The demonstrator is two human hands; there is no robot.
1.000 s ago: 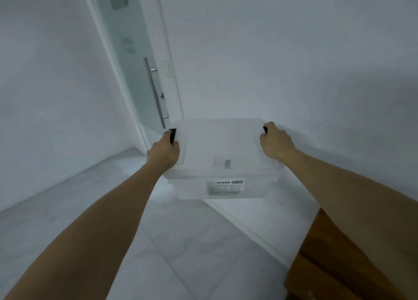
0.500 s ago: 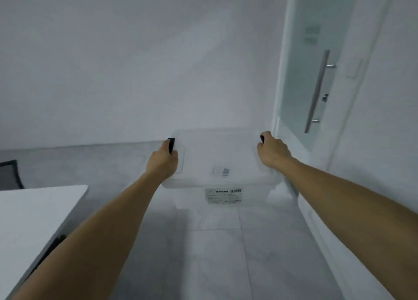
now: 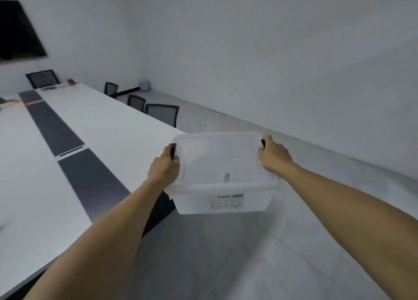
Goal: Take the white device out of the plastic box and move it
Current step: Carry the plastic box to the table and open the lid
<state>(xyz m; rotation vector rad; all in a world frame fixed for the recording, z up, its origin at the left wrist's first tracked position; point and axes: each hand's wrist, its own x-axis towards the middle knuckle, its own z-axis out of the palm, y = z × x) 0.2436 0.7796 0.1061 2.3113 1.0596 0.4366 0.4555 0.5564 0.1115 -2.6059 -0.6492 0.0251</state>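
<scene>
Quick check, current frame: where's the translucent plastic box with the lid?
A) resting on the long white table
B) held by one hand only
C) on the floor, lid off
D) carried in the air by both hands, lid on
D: the translucent plastic box hangs above the floor beside the long white table, the left hand and right hand gripping its black side latches, lid closed.

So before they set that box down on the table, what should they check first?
1. Left hand gripping the plastic box at its black latch: ok.
2. Right hand gripping the opposite side: ok.
3. Lid in place: ok.
4. Near end of the white table free for landing: ok.
5. Box over the table: not ok, mostly above the floor.
6. White device inside: cannot tell, walls are cloudy.
</scene>
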